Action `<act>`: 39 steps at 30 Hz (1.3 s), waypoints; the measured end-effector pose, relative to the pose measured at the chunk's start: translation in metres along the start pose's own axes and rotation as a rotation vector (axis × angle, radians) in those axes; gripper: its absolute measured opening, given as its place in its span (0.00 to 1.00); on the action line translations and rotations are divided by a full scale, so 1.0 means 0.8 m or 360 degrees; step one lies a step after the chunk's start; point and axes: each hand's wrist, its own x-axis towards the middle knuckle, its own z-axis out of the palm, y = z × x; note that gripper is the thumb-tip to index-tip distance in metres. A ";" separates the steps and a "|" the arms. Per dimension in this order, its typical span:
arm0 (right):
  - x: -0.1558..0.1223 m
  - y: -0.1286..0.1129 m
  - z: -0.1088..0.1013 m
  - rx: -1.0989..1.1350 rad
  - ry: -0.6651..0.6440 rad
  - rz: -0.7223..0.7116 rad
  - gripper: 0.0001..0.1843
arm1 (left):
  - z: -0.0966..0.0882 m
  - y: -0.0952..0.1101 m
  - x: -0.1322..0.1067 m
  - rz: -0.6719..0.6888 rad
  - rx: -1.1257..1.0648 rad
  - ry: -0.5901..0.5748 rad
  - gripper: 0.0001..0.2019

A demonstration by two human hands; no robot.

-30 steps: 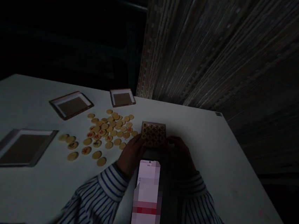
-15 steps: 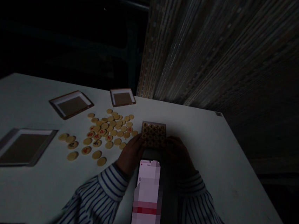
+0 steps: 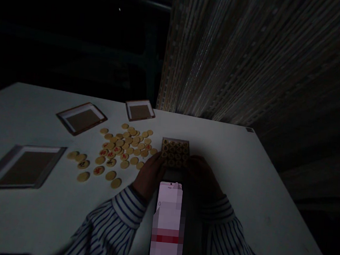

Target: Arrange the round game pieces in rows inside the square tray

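A small open box point(image 3: 176, 141) filled with rows of round, marked xiangqi pieces point(image 3: 175, 154) sits in front of me. At its left side is my left hand point(image 3: 148, 175), closed on the edge with the fingers by the near left corner. My right hand point(image 3: 204, 177) grips the right side, its fingers dark and partly in shadow. Left of the box lie many loose xiangqi pieces point(image 3: 119, 143), spread and partly piled; a few show red or black characters and most are plain side up. Between my forearms lies a lit phone point(image 3: 168, 215), its screen mostly pixelated.
Three shallow open box parts lie on the white table point(image 3: 254, 216): a near-left tray point(image 3: 24, 167), a middle one point(image 3: 81, 118) and a far one point(image 3: 140, 110). Tall stacked sheets point(image 3: 213, 55) rise behind the table's far right edge. The room is dim.
Both hands stay at the sides of the box and the loose pieces lie as before. Only a slight shift of the whole view shows.
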 end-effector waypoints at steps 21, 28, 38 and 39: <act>0.001 -0.001 0.002 -0.0106 0.0020 -0.0008 0.13 | 0.003 -0.004 -0.002 0.0026 -0.0033 0.0020 0.16; 0.000 -0.001 0.000 -0.0102 -0.0025 0.0002 0.13 | 0.004 -0.003 -0.002 -0.0009 -0.0022 0.0032 0.15; 0.001 -0.003 0.000 -0.0075 -0.0040 0.0029 0.12 | 0.001 -0.001 0.000 -0.0003 0.0003 -0.0003 0.15; 0.001 -0.004 -0.001 -0.0079 -0.0035 0.0044 0.12 | 0.001 -0.001 0.000 -0.0004 -0.0001 0.0001 0.14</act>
